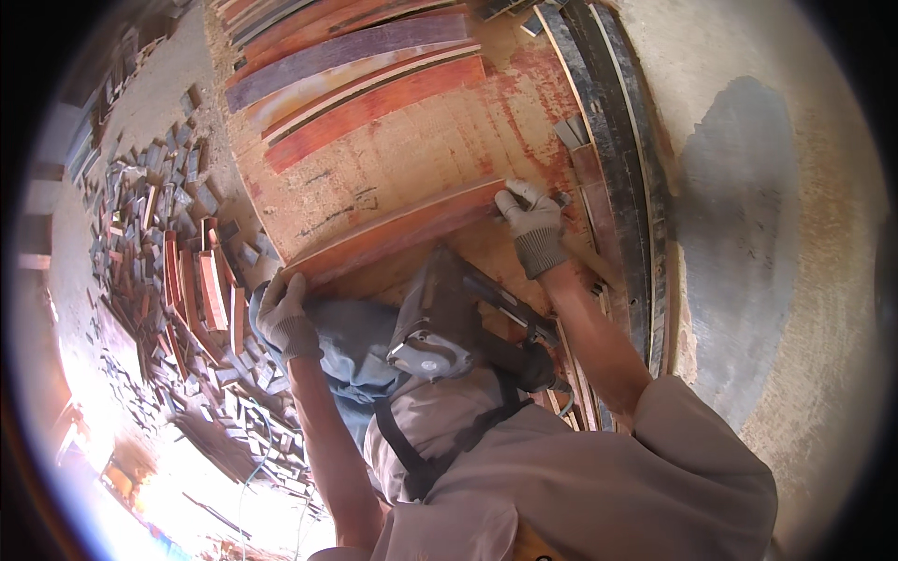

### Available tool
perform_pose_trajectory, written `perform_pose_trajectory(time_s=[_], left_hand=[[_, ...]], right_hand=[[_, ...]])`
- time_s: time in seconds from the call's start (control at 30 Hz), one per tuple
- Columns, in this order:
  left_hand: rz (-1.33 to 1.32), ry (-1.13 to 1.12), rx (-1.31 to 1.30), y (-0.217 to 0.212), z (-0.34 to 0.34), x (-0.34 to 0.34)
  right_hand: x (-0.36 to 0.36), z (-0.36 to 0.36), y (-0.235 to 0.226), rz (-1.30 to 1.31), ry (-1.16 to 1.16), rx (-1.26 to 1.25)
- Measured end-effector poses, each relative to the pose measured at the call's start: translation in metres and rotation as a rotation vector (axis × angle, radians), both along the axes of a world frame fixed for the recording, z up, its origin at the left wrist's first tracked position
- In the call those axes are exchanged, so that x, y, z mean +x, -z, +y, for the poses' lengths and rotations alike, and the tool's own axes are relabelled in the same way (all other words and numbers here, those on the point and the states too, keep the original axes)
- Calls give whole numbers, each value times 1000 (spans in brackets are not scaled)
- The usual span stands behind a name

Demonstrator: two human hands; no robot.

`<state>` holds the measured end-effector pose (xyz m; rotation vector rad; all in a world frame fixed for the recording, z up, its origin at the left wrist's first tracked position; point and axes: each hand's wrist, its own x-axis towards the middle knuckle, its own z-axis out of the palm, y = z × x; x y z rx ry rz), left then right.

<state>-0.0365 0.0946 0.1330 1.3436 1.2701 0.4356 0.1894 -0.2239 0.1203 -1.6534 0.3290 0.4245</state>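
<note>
A long reddish-orange wooden board point(398, 229) stands on edge across the wooden work surface, held at both ends. My left hand point(283, 313), in a pale knit glove, closes around its near left end, thumb on the inner side. At the far right end, my gloved right hand point(535, 222) pinches the board between thumb and fingers. A dark power tool that looks like a nail gun point(435, 313) lies in front of my body, between my forearms, touched by neither hand. Its lower parts are partly hidden.
Several red and purple boards point(374, 103) lie at the far end of the work surface point(374, 173). Long black-edged planks point(622, 159) run along its right side. Small offcuts point(168, 187) are heaped on the floor to the left, with a stack of reddish pieces point(201, 280).
</note>
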Motion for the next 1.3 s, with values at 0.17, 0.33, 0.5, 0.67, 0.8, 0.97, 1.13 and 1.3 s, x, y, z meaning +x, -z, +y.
perform_pose_trajectory(time_s=[0.17,0.33,0.5,0.67,0.8,0.97,1.13,1.3], left_hand=[[-20,-4,-7,-10,-3,6],[8,4,34,-13,-6,9],[8,-19,16,-9,-4,8],[14,-27,6,-6,-3,6],[6,9,57,-8,-4,6],[79,59,141,-16,-5,9],[83,63,122,-21,-5,15],[88,81,182,-18,-5,12]], right_hand=[[0,2,-5,-43,-42,-53],[-2,3,-8,-73,-44,-32],[-3,4,-7,-100,-46,-120],[-5,0,-5,-140,-75,-202],[-2,-2,-1,-92,-49,-143],[2,0,2,-130,-52,-82],[5,-1,3,-185,-109,-213],[9,4,-3,-201,-135,-229]])
